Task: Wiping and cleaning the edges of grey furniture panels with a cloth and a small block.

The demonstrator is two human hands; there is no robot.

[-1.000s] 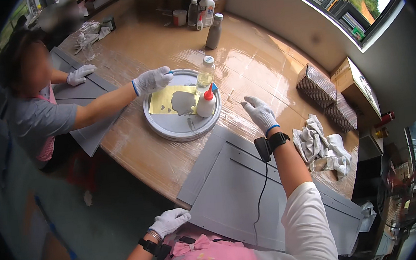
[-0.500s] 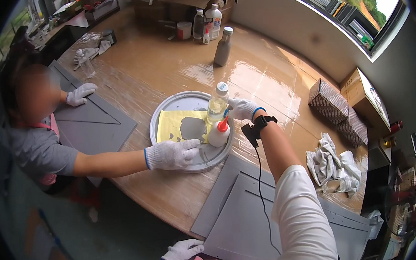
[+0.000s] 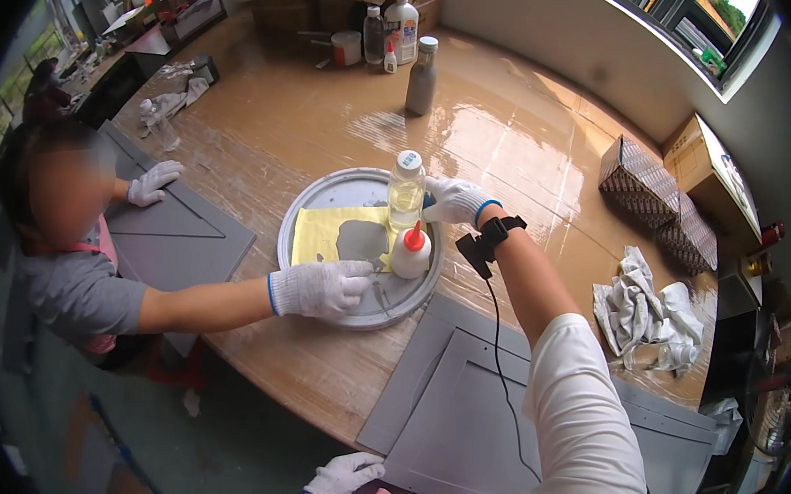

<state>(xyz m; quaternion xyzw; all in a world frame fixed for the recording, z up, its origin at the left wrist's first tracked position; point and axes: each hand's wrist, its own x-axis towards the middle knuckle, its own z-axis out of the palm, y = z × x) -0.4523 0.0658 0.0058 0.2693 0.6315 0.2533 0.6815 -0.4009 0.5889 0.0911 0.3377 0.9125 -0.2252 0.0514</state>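
My right hand (image 3: 457,201), in a white knit glove, is at the right rim of a round grey tray (image 3: 290,204), beside a clear bottle of pale liquid (image 3: 406,199). Its fingers are bent near a small dark-blue thing, mostly hidden, that I cannot make out. A white squeeze bottle with a red nozzle (image 3: 409,253) stands just in front. On the tray lies a yellow sheet (image 3: 316,232) with a grey patch (image 3: 362,240). My left hand (image 3: 343,478), also gloved, lies with fingers stretched out at the edge of a grey panel (image 3: 457,411).
A co-worker's gloved hand (image 3: 322,289) reaches over the tray's near-left rim; their other hand (image 3: 155,182) rests on another grey panel (image 3: 181,219). A grey bottle (image 3: 420,80) stands farther back. Crumpled cloths (image 3: 641,305) and patterned boxes (image 3: 639,180) lie right. A black cable (image 3: 499,360) hangs from my wrist.
The view has shifted slightly. My hands, the co-worker's hands and the things on the tray keep nearly the same places.
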